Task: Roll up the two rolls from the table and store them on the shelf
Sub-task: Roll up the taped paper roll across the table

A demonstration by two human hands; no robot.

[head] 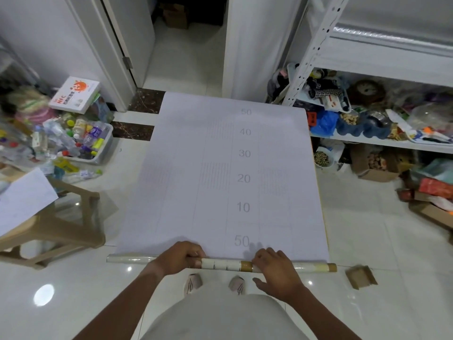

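White glossy floor tiles [367, 241] carry the unrolled sheet [220, 180]; its tube [225, 264] lies crosswise (frame bottom), left hand [179, 257] wrapped around it, right hand [274, 266] pressing flat-fingered.

sheet [196, 192] numbered 50, 40, 30, 20, 10, 50

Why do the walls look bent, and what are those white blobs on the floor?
Head view: the wide-angle lens bows the door frame and shelf post; the blobs are lamp glare on glossy floor tiles; the left-edge clutter is blurred.
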